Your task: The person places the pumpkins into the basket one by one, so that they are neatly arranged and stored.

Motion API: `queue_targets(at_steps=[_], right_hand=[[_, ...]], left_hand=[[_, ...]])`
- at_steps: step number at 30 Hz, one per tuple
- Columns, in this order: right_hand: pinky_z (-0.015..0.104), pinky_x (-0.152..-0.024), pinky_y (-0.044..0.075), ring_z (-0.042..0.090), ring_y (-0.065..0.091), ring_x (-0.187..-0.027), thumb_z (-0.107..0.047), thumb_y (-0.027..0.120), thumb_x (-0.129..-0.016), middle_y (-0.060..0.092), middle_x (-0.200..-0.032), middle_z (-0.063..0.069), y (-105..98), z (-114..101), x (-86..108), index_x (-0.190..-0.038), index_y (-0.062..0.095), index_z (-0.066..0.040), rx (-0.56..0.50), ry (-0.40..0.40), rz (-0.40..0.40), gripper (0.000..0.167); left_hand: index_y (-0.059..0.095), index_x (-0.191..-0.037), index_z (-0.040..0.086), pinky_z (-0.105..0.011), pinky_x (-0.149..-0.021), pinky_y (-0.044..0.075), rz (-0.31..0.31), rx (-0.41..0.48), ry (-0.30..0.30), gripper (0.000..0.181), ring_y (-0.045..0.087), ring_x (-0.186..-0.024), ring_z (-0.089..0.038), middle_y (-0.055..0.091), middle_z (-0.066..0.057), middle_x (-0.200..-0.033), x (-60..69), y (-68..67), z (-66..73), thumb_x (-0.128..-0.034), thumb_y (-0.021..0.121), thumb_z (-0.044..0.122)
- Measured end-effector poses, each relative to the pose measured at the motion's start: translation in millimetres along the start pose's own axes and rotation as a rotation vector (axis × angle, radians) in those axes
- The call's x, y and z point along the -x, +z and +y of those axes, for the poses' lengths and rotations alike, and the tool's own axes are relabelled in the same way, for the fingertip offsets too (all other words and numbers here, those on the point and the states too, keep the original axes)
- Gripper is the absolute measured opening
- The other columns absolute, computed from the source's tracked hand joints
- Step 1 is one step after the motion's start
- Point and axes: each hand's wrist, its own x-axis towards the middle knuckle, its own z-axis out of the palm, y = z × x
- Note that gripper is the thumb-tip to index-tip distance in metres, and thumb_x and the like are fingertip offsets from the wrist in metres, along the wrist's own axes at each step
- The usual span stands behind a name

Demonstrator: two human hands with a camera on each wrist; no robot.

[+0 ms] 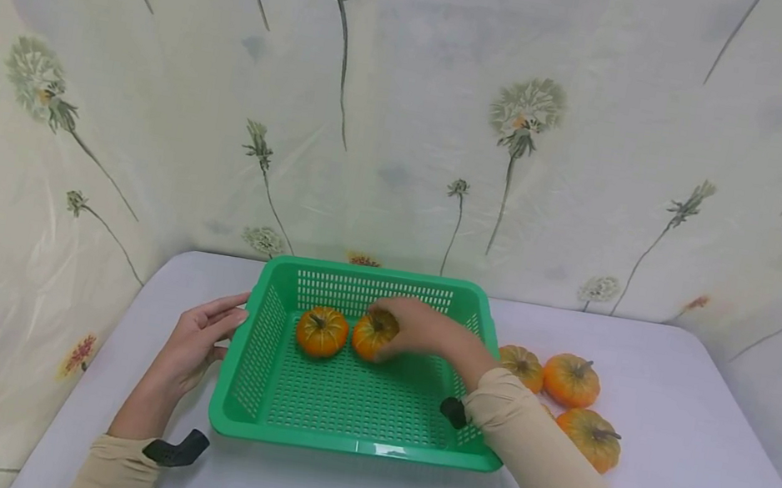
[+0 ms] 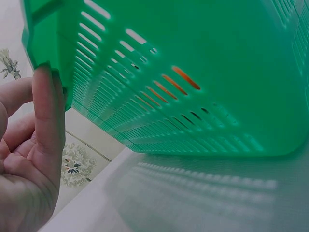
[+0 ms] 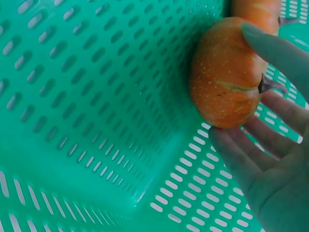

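A green plastic basket (image 1: 353,444) with slotted walls stands on the table. Inside it, a small orange pumpkin (image 1: 321,332) sits to the left, near the back wall. My right hand (image 1: 416,332) reaches over the basket's right side and grips a second small pumpkin (image 3: 227,72) between thumb and fingers, close beside the first. This pumpkin's brown stem points toward my palm in the right wrist view. At the basket's left rim, the fingers of my left hand (image 1: 190,340) rest against the outer edge; the left wrist view shows them fairly straight.
Several more small pumpkins (image 1: 571,381) lie on the white tabletop (image 1: 678,456) just right of the basket, one partly hidden by my right sleeve. Behind the table hangs a pale cloth (image 1: 411,112) printed with dandelions. Both wrists carry a black camera mount (image 1: 178,448).
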Motion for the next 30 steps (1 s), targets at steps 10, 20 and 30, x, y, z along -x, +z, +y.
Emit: queue_targets(at_steps=[10, 20, 30], right_hand=[[0.043, -0.113, 0.052, 0.026, 0.059, -0.128, -0.024, 0.089, -0.082, 0.065, -0.139, 0.01, 2.8, -7.2, -2.5, -0.141, 0.06, -0.004, -0.005, -0.016, 0.011, 0.069], [0.044, -0.113, 0.051, 0.026, 0.059, -0.129, -0.026, 0.089, -0.082, 0.064, -0.14, 0.01, 3.2, -9.5, -5.2, -0.142, 0.059, -0.005, 0.015, -0.016, 0.008, 0.069], [0.043, -0.114, 0.051, 0.025, 0.058, -0.131, -0.026, 0.09, -0.082, 0.064, -0.141, 0.008, 3.6, -7.7, -6.5, -0.143, 0.059, -0.007, 0.014, -0.011, 0.0, 0.071]], left_hand=[[0.044, -0.153, 0.0, -0.018, -0.058, 0.062, -0.004, 0.002, -0.006, 0.06, 0.07, -0.077, -0.002, 0.075, 0.011, -0.099, 1.3, 0.8, 1.2, -0.1029, 0.067, 0.024], [0.046, -0.152, 0.0, -0.019, -0.061, 0.063, 0.004, -0.007, -0.001, 0.059, 0.07, -0.078, -0.002, 0.075, 0.011, -0.099, 1.0, 0.8, 1.5, -0.1027, 0.067, 0.025], [0.046, -0.152, -0.001, -0.019, -0.061, 0.064, -0.001, -0.004, 0.004, 0.06, 0.071, -0.079, -0.002, 0.075, 0.01, -0.1, 0.6, 0.5, 1.4, -0.1026, 0.067, 0.025]])
